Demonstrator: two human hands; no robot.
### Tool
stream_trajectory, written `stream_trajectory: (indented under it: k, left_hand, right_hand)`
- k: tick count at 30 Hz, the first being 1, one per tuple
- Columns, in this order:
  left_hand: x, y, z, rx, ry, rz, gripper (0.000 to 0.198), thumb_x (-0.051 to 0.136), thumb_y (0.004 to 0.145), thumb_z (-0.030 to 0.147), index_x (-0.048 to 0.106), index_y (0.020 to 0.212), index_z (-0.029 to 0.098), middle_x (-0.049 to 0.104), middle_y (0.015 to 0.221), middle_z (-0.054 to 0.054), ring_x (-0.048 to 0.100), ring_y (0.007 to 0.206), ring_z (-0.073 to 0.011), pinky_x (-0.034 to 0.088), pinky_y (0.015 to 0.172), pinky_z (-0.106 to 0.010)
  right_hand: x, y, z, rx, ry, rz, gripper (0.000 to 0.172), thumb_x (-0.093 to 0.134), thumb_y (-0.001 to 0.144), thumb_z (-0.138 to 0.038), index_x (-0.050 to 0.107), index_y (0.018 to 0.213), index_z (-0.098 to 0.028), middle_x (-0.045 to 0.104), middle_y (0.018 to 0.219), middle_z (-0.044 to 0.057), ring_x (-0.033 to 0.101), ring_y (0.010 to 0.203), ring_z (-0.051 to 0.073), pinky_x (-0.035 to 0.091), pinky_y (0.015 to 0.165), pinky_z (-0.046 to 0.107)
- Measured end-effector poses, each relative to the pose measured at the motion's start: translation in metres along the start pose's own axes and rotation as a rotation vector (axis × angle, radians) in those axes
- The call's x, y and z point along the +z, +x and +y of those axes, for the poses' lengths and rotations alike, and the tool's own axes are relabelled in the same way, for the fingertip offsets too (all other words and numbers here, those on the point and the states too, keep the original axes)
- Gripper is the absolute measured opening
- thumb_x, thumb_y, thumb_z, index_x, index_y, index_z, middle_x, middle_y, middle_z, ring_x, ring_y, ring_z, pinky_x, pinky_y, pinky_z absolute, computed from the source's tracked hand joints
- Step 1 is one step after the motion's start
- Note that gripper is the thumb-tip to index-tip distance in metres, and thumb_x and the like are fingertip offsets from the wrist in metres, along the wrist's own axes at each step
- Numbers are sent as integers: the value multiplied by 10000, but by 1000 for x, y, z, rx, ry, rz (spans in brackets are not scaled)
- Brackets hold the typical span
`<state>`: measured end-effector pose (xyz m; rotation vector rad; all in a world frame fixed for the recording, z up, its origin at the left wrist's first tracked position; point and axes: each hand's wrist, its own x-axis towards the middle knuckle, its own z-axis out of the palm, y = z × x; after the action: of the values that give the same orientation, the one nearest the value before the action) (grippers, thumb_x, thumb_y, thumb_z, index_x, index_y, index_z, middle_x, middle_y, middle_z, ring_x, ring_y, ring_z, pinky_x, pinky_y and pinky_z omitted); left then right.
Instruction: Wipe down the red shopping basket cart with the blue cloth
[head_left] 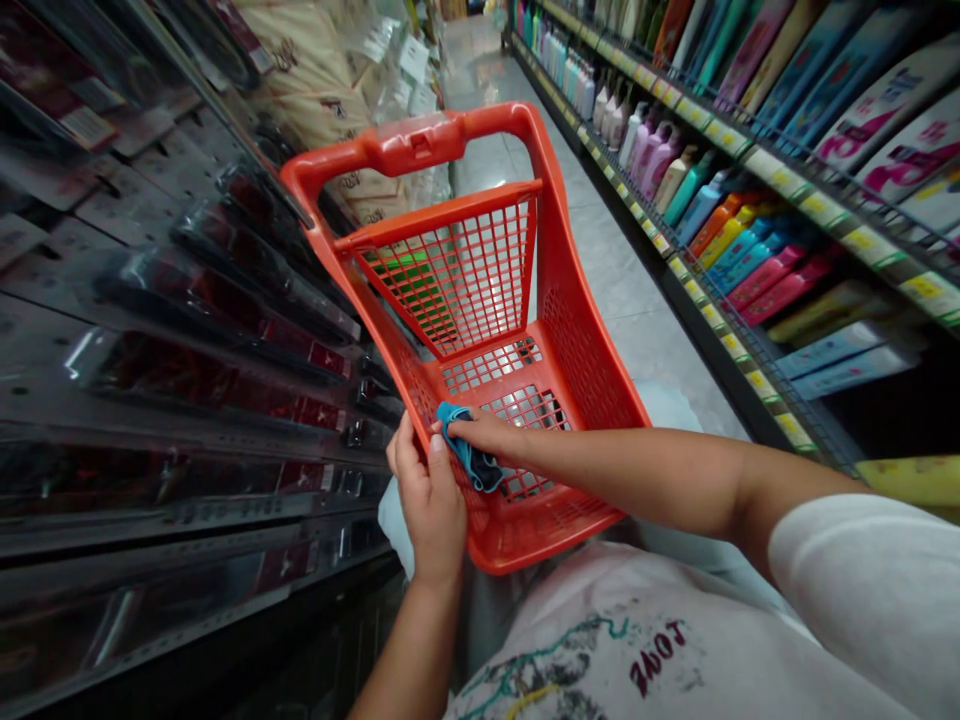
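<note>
My right hand (487,432) pinches blue cloth (468,455) against near-left inner corner of basket (592,370); my left hand (429,495), curled on that rim, just beside the cloth.

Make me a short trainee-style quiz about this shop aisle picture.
1. True or false: the right hand presses a blue cloth against the inside of the orange basket.
2. What does the left hand hold? A) a bottle B) the basket's near corner C) a shelf edge
3. Fill in: the coloured bottles stand on the person's ____ side.
Key: 1 true; 2 B; 3 right.
</note>
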<state>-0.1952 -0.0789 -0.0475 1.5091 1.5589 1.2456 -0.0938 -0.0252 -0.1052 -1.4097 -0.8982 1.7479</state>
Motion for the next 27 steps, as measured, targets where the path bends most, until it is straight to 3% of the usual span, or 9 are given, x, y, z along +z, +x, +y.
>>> stream_trajectory:
  k: [4,11,14,17,19,22,27]
  left_hand:
    - [-1,-2,2,16,21,-6,483,482,997,412,512,1434,208,544,1332,-101,554,1257,-193,428,1115,-301]
    - [-9,6,-5,25,83,-39,533,533,963,436,465,1453,240,555,1372,-110,548,1291,-224,420,1134,-372]
    - [-12,33,-6,-14,65,27,675,590,924,436,356,1519,220,552,1401,-128,538,1312,-230,395,1162,-396]
    - [-6,65,-4,31,119,120,713,607,900,397,359,1526,164,460,1494,-175,465,1399,-261,318,1220,-421]
    - [1,77,-3,52,128,69,690,581,909,353,359,1536,170,413,1552,-173,429,1438,-268,291,1238,-425]
    - [10,81,-4,72,86,-49,634,525,939,305,361,1546,227,438,1574,-115,441,1440,-242,308,1233,-403]
    - [11,75,-7,98,61,-46,609,512,953,305,375,1545,254,469,1565,-77,474,1419,-212,340,1214,-351]
  right_hand:
    - [5,7,-14,35,84,67,62,630,809,-210,638,864,-184,550,581,-51,533,516,110,489,539,221]
    - [-1,17,-55,-45,205,64,365,642,743,-107,629,1089,-225,627,714,-73,573,580,97,505,585,204]
    - [-3,14,-51,-22,226,19,305,674,760,-146,629,1058,-194,627,717,-63,559,597,93,487,598,203]
    - [-2,13,-43,-47,253,-20,315,691,787,-193,613,1093,-200,646,794,-53,593,680,94,502,673,204]
    - [0,15,-40,-105,236,-28,291,687,802,-222,619,1084,-206,652,835,-45,613,744,105,515,732,218]
    - [4,20,-37,-206,123,39,245,679,826,-269,632,1056,-199,672,913,-17,638,839,128,524,801,246]
    - [8,27,-20,-186,-236,259,235,637,864,-265,643,1092,-209,708,1036,16,666,952,147,520,850,259]
